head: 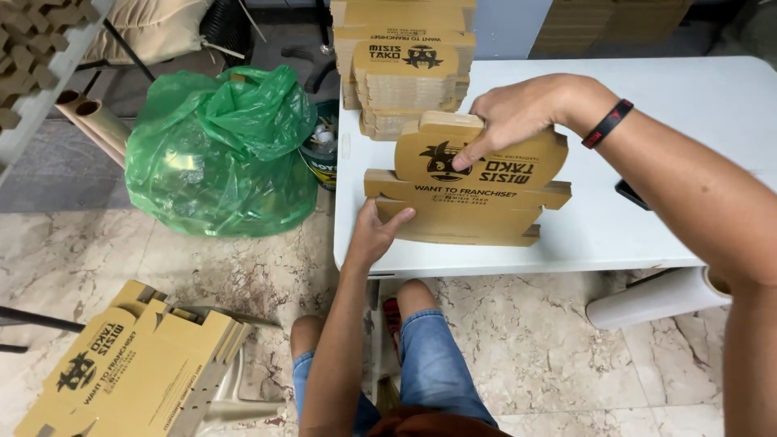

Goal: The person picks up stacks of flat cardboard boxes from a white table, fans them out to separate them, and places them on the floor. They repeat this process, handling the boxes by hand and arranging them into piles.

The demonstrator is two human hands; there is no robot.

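A small stack of flat brown die-cut cardboard box blanks (486, 206) with black print lies at the near left corner of the white table (688, 113). My left hand (374, 235) grips the stack's near left edge, thumb on top. My right hand (518, 113), a black and red band on its wrist, rests on the stack's far side with the index finger pressing on the printed top sheet. A taller pile of the same blanks (405, 69) stands just beyond, at the table's far left.
A full green plastic bag (218, 154) sits on the marble floor left of the table, next to a bucket (324, 154). More cardboard blanks (129, 372) lie at lower left. A white roll (655, 298) lies under the table's right side. A dark phone (630, 194) is partly hidden by my forearm.
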